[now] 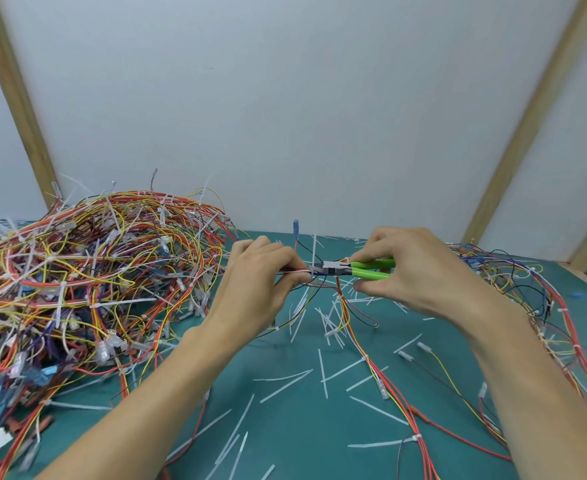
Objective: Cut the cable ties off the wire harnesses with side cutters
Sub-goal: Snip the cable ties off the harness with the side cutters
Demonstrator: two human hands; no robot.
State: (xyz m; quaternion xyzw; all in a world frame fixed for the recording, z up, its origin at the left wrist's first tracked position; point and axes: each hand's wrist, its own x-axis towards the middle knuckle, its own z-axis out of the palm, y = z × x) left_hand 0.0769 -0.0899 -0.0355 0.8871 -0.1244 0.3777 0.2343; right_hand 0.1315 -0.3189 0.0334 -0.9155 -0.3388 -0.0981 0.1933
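The left hand [264,271] pinches a wire bundle [319,282] above the green mat [285,410]. At its 3 o'clock, the right hand [406,268] grips green-handled cutters [350,268], whose tip touches a white cable tie [330,265] between both hands.

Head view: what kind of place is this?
Probably a wire-harness rework bench: a green mat littered with cut cable ties, a big harness pile, and green-handled side cutters in the right hand.
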